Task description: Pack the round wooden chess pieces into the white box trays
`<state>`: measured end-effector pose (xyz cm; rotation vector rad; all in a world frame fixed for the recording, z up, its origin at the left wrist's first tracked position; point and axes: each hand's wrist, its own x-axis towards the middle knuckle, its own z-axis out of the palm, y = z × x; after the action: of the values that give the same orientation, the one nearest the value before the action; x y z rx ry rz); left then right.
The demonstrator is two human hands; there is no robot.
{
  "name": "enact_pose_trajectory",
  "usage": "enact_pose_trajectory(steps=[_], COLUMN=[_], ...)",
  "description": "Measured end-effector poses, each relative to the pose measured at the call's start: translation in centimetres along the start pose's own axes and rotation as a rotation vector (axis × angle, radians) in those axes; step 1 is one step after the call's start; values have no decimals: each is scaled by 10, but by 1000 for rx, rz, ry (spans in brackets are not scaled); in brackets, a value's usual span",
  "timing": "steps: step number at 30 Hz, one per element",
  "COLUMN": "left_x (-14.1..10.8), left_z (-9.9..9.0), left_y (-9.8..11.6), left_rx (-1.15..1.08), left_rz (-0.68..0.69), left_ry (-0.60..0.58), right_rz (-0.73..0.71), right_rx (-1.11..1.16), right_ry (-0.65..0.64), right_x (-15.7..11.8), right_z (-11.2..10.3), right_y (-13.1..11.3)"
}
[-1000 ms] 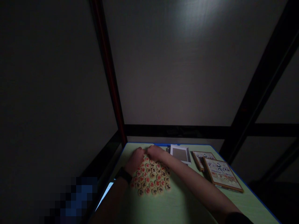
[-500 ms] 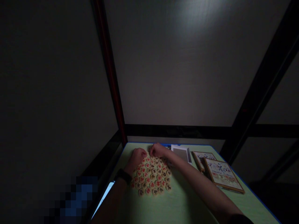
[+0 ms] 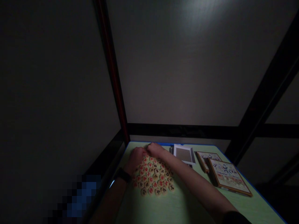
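Observation:
Round wooden pieces [image 3: 155, 176] with red and black characters lie flat in a close cluster on the green table [image 3: 163, 207]. At the cluster's far left edge is my left hand [image 3: 137, 156], its fingers curled in, with a dark band on the wrist. My right hand [image 3: 154, 149] reaches over the far end of the cluster, fingers bent down and nearly touching the left hand. Whatever is between the fingertips of either hand is too small and dark to make out.
An open white box [image 3: 184, 154] lies beyond my right forearm. Two flat boxes with printed lids, a nearer one [image 3: 230, 175] and a farther one [image 3: 203, 158], overlap at the right. A grey wall [image 3: 177, 77] rises behind the table's blue edge.
My right hand has moved slightly left, and the two hands are now closer together. The view has shifted a little, so the table and boxes appear farther right.

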<state>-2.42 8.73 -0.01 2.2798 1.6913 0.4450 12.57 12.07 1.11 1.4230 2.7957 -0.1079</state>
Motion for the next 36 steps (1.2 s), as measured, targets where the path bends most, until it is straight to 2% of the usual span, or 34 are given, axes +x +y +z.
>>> enact_pose_trajectory(steps=[8, 14, 19, 25, 31, 36], left_x=[16, 10, 7, 7, 7, 14], left_z=[2, 7, 5, 2, -1, 0], left_y=[-30, -36, -38, -34, -26, -34], left_rx=[13, 66, 119, 172, 220, 150], left_rz=[-20, 52, 30, 11, -20, -46], left_ry=[125, 89, 35, -1, -19, 18], right_rz=[-52, -93, -121, -76, 12, 44], right_rx=[-58, 3, 94, 99, 27, 14], right_ry=[-21, -28, -76, -142, -46, 22], right_x=[-5, -8, -2, 3, 10, 16], right_z=[2, 0, -6, -10, -12, 1], right_y=[-6, -4, 9, 18, 10, -6])
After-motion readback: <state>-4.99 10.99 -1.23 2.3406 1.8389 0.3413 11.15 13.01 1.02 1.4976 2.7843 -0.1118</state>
